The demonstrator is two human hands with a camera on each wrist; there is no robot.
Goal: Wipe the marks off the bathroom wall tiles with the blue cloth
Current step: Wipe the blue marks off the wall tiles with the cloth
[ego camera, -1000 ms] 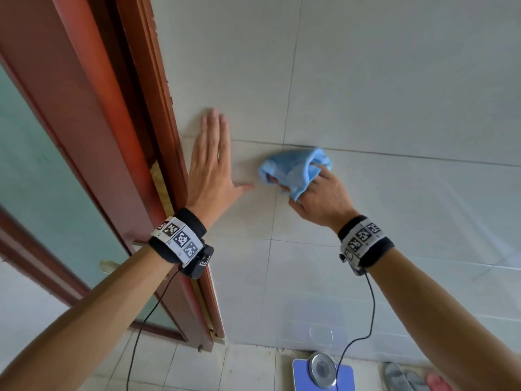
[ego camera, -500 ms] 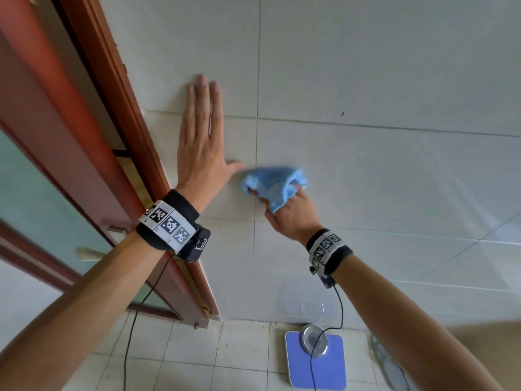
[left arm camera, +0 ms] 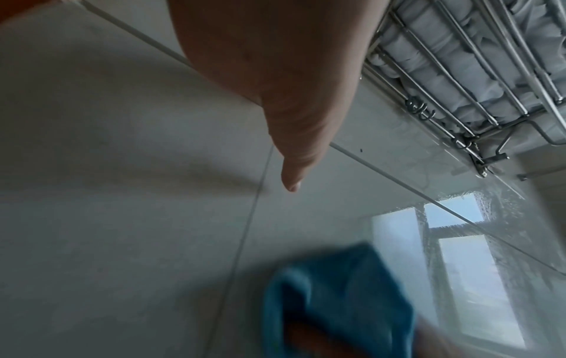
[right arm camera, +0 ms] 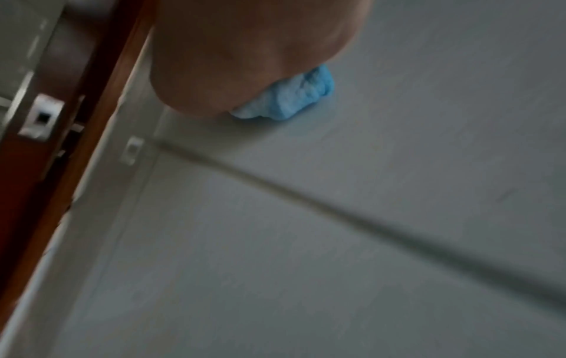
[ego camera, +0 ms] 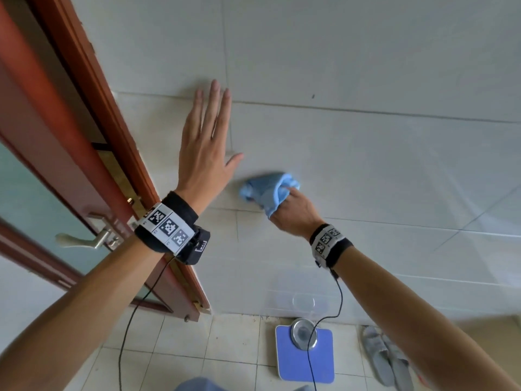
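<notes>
The right hand (ego camera: 293, 213) grips the bunched blue cloth (ego camera: 267, 190) against the wall tiles (ego camera: 366, 165), its length lying left-right; the left hand (ego camera: 205, 153) lies flat, fingers straight.

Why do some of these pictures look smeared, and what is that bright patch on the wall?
Head view: mostly sharp, only the blue cloth in the right hand is smeared. Left wrist view: the cloth is blurred, while the wire rack is crisp, and the glossy tile mirrors a window. Right wrist view: dim and soft throughout, grout line streaked.
</notes>
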